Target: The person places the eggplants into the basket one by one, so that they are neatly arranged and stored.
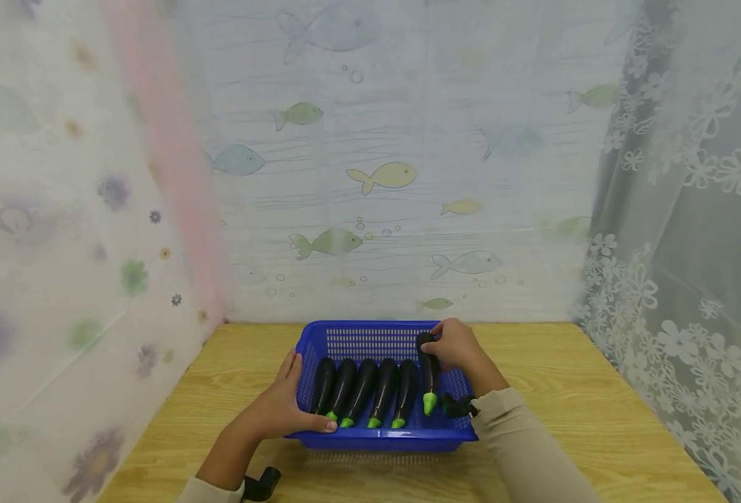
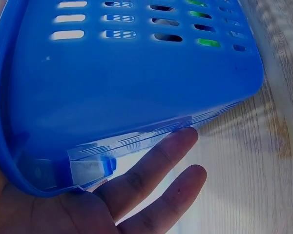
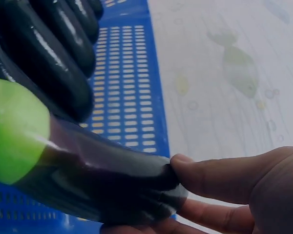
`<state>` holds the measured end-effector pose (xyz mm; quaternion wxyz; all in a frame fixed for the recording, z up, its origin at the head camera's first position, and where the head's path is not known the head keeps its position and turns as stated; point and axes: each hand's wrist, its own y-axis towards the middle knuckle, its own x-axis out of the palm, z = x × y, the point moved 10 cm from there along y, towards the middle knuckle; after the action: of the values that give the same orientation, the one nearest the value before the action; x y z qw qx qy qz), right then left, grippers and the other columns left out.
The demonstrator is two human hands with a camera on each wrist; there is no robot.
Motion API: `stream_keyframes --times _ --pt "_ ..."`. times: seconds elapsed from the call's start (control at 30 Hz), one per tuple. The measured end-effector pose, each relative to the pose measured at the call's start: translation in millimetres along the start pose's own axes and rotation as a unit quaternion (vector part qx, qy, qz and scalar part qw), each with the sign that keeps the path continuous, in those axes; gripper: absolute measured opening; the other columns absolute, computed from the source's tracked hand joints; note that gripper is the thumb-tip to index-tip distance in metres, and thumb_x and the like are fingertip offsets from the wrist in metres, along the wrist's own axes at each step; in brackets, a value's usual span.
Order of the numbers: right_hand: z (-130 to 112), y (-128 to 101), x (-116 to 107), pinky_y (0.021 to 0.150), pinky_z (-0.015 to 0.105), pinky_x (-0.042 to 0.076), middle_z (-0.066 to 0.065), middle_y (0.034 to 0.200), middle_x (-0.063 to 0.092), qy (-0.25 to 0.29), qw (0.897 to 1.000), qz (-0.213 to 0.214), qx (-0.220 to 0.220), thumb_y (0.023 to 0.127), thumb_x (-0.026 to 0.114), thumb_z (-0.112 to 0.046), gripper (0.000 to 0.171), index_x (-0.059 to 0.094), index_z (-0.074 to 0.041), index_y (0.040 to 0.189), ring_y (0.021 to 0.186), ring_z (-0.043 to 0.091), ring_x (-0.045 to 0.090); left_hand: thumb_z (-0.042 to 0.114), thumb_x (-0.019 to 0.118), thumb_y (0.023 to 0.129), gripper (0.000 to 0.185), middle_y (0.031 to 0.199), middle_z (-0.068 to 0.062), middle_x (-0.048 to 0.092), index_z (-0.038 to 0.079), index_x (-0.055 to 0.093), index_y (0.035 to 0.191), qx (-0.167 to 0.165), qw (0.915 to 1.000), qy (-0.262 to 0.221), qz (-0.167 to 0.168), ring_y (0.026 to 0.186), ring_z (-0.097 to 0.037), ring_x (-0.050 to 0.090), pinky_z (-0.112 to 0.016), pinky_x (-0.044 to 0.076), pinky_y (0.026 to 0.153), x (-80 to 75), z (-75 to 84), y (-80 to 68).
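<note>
A blue plastic basket [image 1: 383, 439] stands on the wooden table [image 1: 571, 391], with several dark eggplants [image 1: 360, 388] with green stem ends lying side by side in it. My left hand [image 1: 282, 409] grips the basket's front-left corner, thumb over the rim. In the left wrist view its fingers [image 2: 156, 161] lie straight under the basket wall [image 2: 136, 73]. My right hand [image 1: 455, 347] pinches the dark end of one more eggplant [image 1: 429, 381], at the right end of the row. In the right wrist view the thumb and fingers [image 3: 219, 178] clasp that eggplant [image 3: 97, 180], tilted above the basket floor [image 3: 127, 97].
Printed curtains close the space: a fish pattern [image 1: 383, 175] behind, flowers on the left, lace [image 1: 691, 279] on the right. Bare tabletop lies to both sides of the basket and in front of it.
</note>
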<state>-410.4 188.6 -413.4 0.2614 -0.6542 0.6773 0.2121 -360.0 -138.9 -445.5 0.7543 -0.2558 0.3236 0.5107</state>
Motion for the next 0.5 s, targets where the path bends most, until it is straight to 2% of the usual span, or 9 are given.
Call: stream_keyframes --times 0.27,0.5 --pt "3.6 6.8 15.4 0.058 0.037 0.062 0.030 0.125 0.065 -0.050 0.998 -0.017 0.014 0.091 0.078 -0.006 0.048 0.060 0.013 0.131 0.080 0.030 0.074 0.063 0.090 0.066 0.150 0.173 -0.012 -0.019 0.006 -0.006 0.166 -0.001 0.9999 0.013 0.000 0.157 -0.049 0.010 -0.068 0.031 0.118 2.1 -3.5 0.1" --pt "11.1 16.2 24.2 0.050 0.035 0.060 0.018 0.095 0.069 -0.093 0.995 -0.015 0.032 0.088 0.081 -0.007 0.023 0.070 0.008 0.101 0.060 0.027 0.071 0.063 0.091 0.065 0.151 0.173 -0.012 -0.019 0.007 -0.008 0.166 0.001 1.0000 0.008 -0.001 0.157 -0.049 0.011 -0.068 0.030 0.118 2.7 -2.0 1.4"
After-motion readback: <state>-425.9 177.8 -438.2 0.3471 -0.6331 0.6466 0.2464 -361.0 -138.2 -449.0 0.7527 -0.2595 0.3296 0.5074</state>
